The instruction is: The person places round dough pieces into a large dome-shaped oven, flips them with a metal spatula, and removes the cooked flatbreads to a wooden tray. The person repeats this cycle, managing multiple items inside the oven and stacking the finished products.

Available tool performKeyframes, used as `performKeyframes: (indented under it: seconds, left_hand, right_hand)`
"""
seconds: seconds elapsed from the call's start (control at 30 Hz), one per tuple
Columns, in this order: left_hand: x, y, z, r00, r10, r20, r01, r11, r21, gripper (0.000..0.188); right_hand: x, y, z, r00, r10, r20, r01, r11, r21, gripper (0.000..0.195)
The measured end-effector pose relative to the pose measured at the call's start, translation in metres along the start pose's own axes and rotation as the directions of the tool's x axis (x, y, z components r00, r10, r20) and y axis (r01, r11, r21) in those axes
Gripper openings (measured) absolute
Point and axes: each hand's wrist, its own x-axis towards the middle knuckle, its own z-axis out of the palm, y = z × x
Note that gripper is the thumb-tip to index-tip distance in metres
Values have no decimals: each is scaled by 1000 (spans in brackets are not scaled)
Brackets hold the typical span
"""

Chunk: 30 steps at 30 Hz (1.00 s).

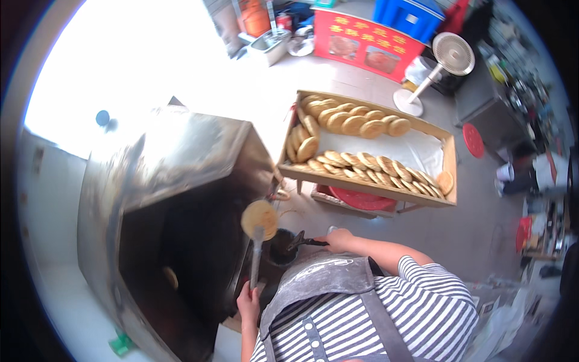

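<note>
My left hand [249, 302] is closed around the metal handle of a long-handled spatula [256, 262]. A round golden flatbread [259, 219] rests on or against the spatula's far end, beside the oven mouth. My right hand [338, 240] grips the black handle of a tool [301, 241]; its dark head hangs at a small dark bucket [284, 253], and its exact kind is unclear. On my left stands a large metal-clad oven [190, 156] with a dark open mouth. One more flatbread [170, 277] shows against the oven's dark inside.
Ahead to the right, a wooden tray [452, 167] holds rows of flatbreads [354, 124] on white cloth. Under it sits a red basin [366, 199]. Beyond are a pedestal fan [452, 54], a red sign [362, 45] bearing writing, and a blue crate [409, 18]. A red stool [473, 140] stands farther right.
</note>
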Motion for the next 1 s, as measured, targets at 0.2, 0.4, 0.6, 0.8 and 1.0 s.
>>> performKeyframes:
  seconds: [0.2,0.4,0.6,0.8,1.0]
  left_hand:
    - [145,188,110,811,442,382,-531,831,166,24]
    - [259,350,267,467,605,645,-884,344,318,23]
    - [294,454,376,488,379,786,-863,72,501,20]
    - [309,472,409,527,385,758,-826,19,564,21]
    - [293,466,376,564,439,699,-817,174,550,33]
  right_hand:
    - [-47,72,33,984,73,-165,-34,973,228,48]
    - [-97,129,86,899,284,-333,-82,857,509,52]
    - [-156,133,109,792,577,-199,-224,579,784,52]
    - [-164,130,96,739,659,-141,-302,510,805,50]
    - [-150,144,82,776,605,-181,-228,536,813,51]
